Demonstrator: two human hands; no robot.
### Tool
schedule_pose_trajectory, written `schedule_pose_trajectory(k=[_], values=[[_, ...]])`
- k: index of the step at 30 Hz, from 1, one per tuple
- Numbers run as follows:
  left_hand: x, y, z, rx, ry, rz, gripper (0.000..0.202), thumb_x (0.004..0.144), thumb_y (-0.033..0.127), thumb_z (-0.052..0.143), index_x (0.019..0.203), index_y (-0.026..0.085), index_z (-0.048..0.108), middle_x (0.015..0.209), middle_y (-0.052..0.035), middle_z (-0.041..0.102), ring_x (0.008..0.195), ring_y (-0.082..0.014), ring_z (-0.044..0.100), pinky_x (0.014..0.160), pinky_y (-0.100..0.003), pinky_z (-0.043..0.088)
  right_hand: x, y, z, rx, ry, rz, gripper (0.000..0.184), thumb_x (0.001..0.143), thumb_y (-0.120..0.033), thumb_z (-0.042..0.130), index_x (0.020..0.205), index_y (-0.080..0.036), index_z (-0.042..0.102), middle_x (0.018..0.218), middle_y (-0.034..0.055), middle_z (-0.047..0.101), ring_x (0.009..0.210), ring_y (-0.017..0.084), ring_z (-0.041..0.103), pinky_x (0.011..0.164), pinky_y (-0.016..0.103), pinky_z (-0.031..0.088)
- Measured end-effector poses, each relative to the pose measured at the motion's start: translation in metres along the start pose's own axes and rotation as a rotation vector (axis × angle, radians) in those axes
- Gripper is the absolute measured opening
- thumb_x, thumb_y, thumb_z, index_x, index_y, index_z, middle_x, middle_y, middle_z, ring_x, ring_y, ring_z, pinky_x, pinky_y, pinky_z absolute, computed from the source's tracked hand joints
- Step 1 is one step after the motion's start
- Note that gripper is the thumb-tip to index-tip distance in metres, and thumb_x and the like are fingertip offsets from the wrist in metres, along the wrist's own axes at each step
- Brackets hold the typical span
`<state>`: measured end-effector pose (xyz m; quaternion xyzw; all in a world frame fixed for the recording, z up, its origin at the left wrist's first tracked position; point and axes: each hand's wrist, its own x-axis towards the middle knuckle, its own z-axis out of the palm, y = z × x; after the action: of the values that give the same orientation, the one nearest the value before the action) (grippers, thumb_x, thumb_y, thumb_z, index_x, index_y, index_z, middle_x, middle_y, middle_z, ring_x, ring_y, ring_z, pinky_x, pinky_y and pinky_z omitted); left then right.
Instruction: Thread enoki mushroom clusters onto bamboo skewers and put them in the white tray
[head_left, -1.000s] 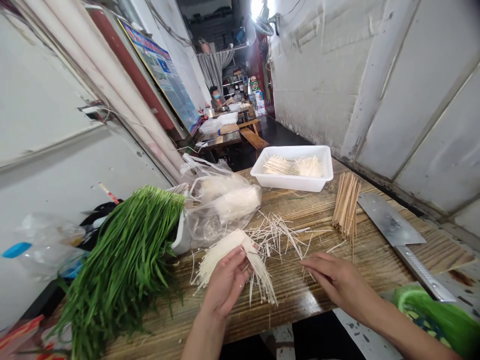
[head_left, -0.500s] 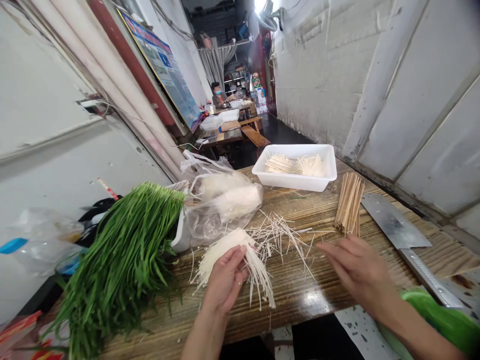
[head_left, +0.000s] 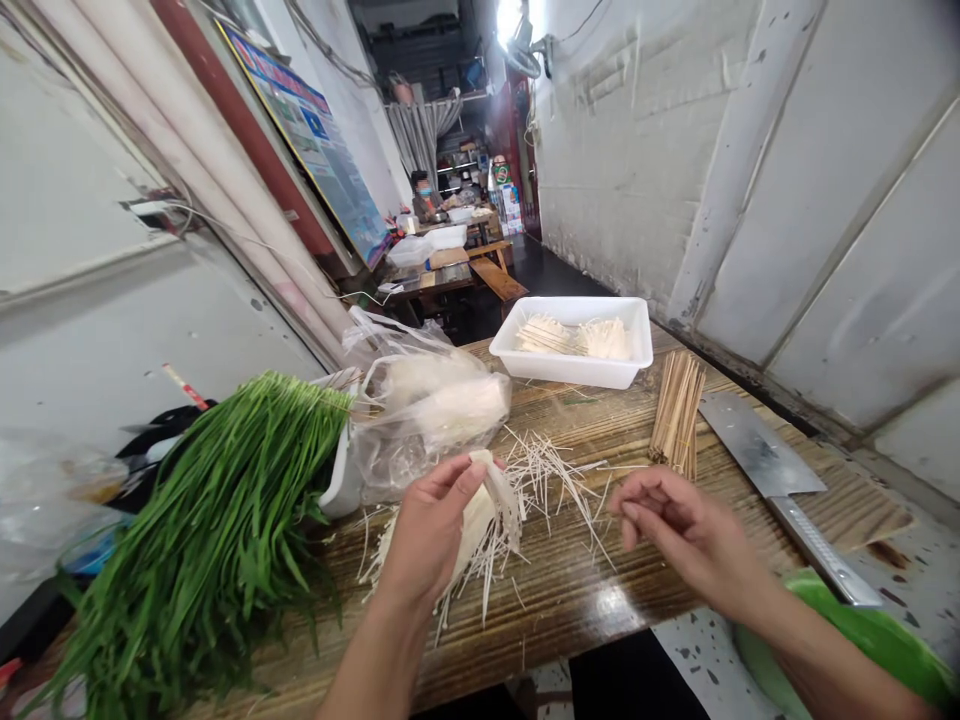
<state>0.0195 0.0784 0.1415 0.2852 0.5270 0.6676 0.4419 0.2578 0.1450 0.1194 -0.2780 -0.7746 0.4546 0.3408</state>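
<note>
My left hand [head_left: 427, 525] is closed round a bunch of white enoki mushrooms [head_left: 487, 510], lifted a little off the wooden table [head_left: 570, 590]. Its thin stems hang down towards me. My right hand [head_left: 675, 530] hovers over the table to the right with fingers curled and pinched; whether anything is in them I cannot make out. Loose mushroom strands [head_left: 555, 470] lie scattered between the two hands. A bundle of bamboo skewers [head_left: 677, 412] lies just beyond my right hand.
A big bunch of green chives [head_left: 210, 530] covers the left of the table. A clear bag of mushrooms [head_left: 431, 405] sits behind my left hand. A white tray [head_left: 574, 370] holds skewered mushrooms. A cleaver [head_left: 772, 475] lies at right. A person sits far down the corridor [head_left: 424, 195].
My left hand has raised and turned the mushroom bunch up off the table. My right hand went right towards the skewers, then came back left with fingers curled.
</note>
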Motion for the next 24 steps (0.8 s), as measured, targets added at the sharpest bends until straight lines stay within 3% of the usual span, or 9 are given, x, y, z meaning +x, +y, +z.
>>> schedule_pose_trajectory(k=[2, 4, 7, 10, 13, 24], values=[[0.000, -0.006, -0.003, -0.100, -0.036, -0.104, 0.018, 0.070, 0.028, 0.071, 0.080, 0.013, 0.070, 0.083, -0.0067, 0.071, 0.083, -0.0177, 0.064, 0.078, -0.026, 0.048, 0.000, 0.004, 0.004, -0.136, -0.039, -0.121, 0.024, 0.093, -0.016, 0.038, 0.113, -0.019, 0.051, 0.088, 0.0050, 0.066, 0.067, 0.012, 0.061, 0.062, 0.026, 0.051], [-0.001, -0.012, -0.006, -0.181, -0.028, -0.189, 0.016, 0.071, 0.026, 0.070, 0.079, 0.013, 0.069, 0.082, -0.0071, 0.071, 0.079, -0.0159, 0.064, 0.075, -0.025, 0.050, 0.000, 0.007, 0.006, -0.317, -0.056, -0.276, 0.038, 0.091, -0.008, 0.035, 0.126, -0.020, 0.044, 0.101, 0.0077, 0.064, 0.084, 0.015, 0.062, 0.073, 0.030, 0.050], [-0.002, -0.018, -0.010, -0.232, 0.031, -0.273, 0.016, 0.071, 0.024, 0.071, 0.081, 0.013, 0.068, 0.084, -0.0076, 0.071, 0.077, -0.0149, 0.065, 0.073, -0.024, 0.052, 0.002, 0.012, 0.008, -0.518, -0.051, -0.428, 0.043, 0.088, -0.004, 0.036, 0.127, -0.019, 0.048, 0.102, 0.0090, 0.064, 0.090, 0.017, 0.060, 0.071, 0.029, 0.049], [-0.004, -0.021, -0.011, -0.209, 0.047, -0.305, 0.019, 0.070, 0.024, 0.072, 0.083, 0.012, 0.067, 0.084, -0.0078, 0.071, 0.075, -0.0142, 0.065, 0.069, -0.021, 0.053, 0.003, 0.019, 0.010, -0.670, -0.010, -0.448, 0.037, 0.088, -0.006, 0.040, 0.119, -0.019, 0.057, 0.079, 0.0046, 0.063, 0.066, 0.013, 0.057, 0.055, 0.023, 0.043], [-0.006, -0.024, -0.011, -0.196, 0.049, -0.312, 0.022, 0.067, 0.023, 0.075, 0.084, 0.011, 0.067, 0.082, -0.0076, 0.071, 0.073, -0.0131, 0.066, 0.069, -0.020, 0.053, 0.003, 0.023, 0.010, -0.784, 0.020, -0.445, 0.035, 0.090, -0.010, 0.040, 0.118, -0.021, 0.059, 0.069, 0.0011, 0.059, 0.054, 0.011, 0.050, 0.048, 0.022, 0.036], [-0.007, -0.028, -0.010, -0.239, 0.060, -0.362, 0.020, 0.065, 0.019, 0.076, 0.080, 0.012, 0.066, 0.085, -0.0088, 0.071, 0.075, -0.0147, 0.066, 0.070, -0.022, 0.055, 0.000, 0.017, 0.005, -0.847, -0.002, -0.446, 0.032, 0.091, -0.012, 0.038, 0.114, -0.020, 0.059, 0.066, -0.0001, 0.056, 0.054, 0.011, 0.051, 0.047, 0.023, 0.033]])
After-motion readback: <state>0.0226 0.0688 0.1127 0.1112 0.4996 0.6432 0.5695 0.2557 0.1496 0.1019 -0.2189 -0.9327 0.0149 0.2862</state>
